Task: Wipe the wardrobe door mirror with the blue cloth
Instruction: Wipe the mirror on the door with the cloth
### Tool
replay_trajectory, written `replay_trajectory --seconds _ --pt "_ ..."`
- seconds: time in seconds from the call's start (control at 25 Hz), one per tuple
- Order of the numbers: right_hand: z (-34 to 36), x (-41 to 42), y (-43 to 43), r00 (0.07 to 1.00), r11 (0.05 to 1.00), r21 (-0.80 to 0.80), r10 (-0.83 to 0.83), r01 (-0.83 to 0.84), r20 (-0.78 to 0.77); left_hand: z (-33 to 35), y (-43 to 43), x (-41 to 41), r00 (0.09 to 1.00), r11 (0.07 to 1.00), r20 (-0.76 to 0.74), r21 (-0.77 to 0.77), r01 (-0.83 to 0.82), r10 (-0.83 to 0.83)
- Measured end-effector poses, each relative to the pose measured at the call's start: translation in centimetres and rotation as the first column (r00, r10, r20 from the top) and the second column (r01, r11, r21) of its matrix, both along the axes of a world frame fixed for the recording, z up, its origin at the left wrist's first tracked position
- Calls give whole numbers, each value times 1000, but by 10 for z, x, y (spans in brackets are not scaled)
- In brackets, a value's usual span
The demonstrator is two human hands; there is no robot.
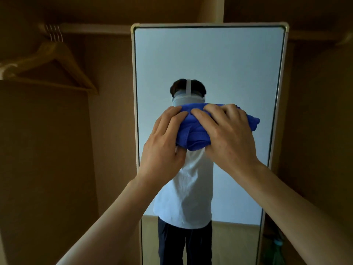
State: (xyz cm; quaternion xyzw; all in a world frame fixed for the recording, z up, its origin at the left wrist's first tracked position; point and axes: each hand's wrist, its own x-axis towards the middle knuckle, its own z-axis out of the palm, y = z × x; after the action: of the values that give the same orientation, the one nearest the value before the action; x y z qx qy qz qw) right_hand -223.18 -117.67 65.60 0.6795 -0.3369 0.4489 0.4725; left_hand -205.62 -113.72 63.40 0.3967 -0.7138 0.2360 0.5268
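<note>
**Both hands on the cloth, mid-height at the mirror**

From my feed off the head camera, I see the blue cloth (193, 131) bunched into a thick wad, held up in front of the mirror (210, 60) at about its middle height and roughly centred between its side edges. Both hands grip it. My left hand (164, 142) takes the wad's left end, fingers curled over the top edge and thumb tucked underneath. My right hand (227, 134) covers the right half, fingers bent down over the top fold, with a loose corner of cloth sticking out past it to the right. The two hands' fingertips nearly meet over the top of the wad. I cannot tell whether the cloth is pressed onto the glass or held just off it.

The mirror is tall and upright in a pale frame (136, 111) with rounded corners. In it is the reflection of a person in a white shirt (189, 188) and dark trousers, wearing a white headset (188, 99) just above the cloth.

On the far left, wooden hangers (55, 60) hang from a rail (91, 27) inside the brown wardrobe.
</note>
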Motion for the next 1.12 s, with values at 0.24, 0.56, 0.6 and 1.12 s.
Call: replay_trajectory --seconds 0.24,0.56,0.6,1.12 --pt "-59 -1 4 1000 995 98 14 -13 -13 -58 1 -3 998 996 -50 69 52 -49" --pt "-140 -4 10 999 976 218 22 -16 -24 -138 9 -4 995 970 -71 231 79 -64" --pt "-150 -5 11 999 972 235 25 -18 -27 -147 11 -4 995 966 -75 244 84 -67" --pt "-304 -19 30 996 876 483 42 -1 -73 -292 27 -8 999 873 -3 486 49 -55"
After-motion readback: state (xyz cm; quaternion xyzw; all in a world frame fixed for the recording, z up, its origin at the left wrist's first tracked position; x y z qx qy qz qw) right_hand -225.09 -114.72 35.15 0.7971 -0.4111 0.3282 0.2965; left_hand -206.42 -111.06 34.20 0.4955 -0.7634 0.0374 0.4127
